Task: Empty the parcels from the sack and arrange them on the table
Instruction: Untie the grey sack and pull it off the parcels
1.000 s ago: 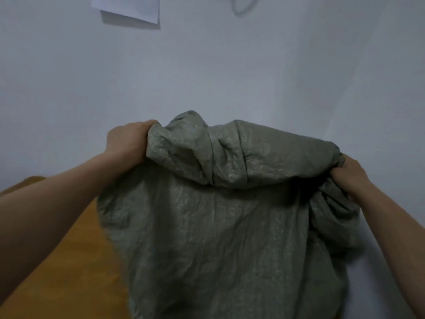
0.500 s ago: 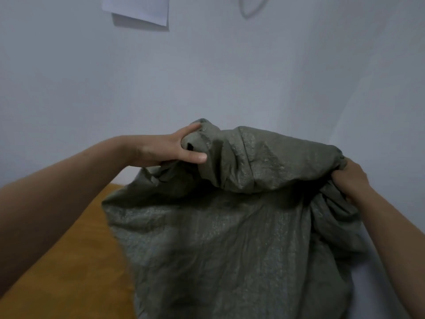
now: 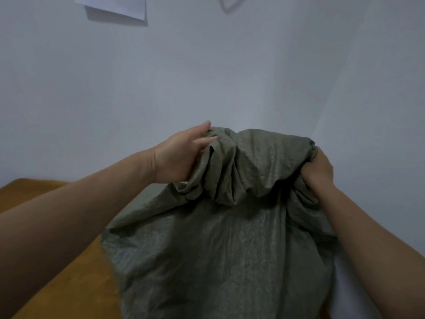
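Observation:
A grey-green woven sack [image 3: 220, 249] hangs upright in front of me, its top bunched into folds. My left hand [image 3: 181, 155] lies against the top left folds, fingers reaching into the cloth and thumb up over the edge. At the top right corner my right hand [image 3: 318, 168] grips a gathered bunch of the sack. The sack hides whatever is inside; no parcels show.
An orange-brown table [image 3: 76, 279] lies below left, partly behind the sack. A pale wall [image 3: 207, 77] fills the background, with a white paper sheet [image 3: 115, 5] stuck near the top left.
My left hand let go of the sack's left corner and moved right onto the middle folds of the top. The right hand kept its grip. The view tilted down slightly.

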